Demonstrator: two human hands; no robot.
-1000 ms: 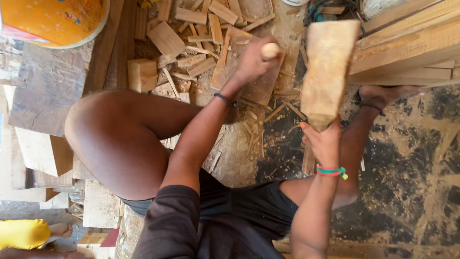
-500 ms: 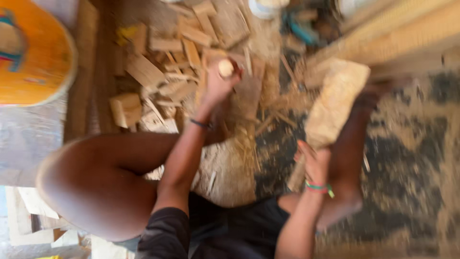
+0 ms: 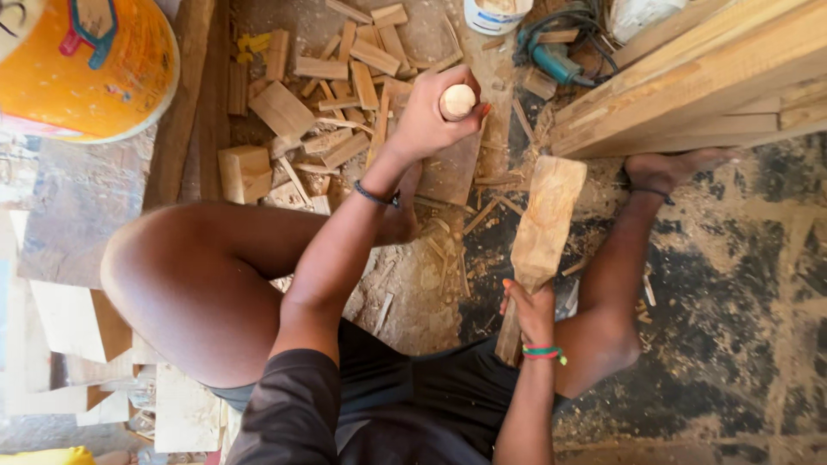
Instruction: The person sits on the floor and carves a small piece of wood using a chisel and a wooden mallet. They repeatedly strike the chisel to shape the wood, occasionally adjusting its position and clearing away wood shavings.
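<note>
Far left: large orange plastic bucket, contents unseen. Beside it, pale wood offcuts scattered over ground. Left hand clenched round round-ended wooden tool handle, raised above scrap. White tub at top, contents unclear. Right hand grasping narrow end of pale rough-hewn wooden paddle blank, held upright between legs. Likely shaping stage; blow needs blank steadied.
</note>
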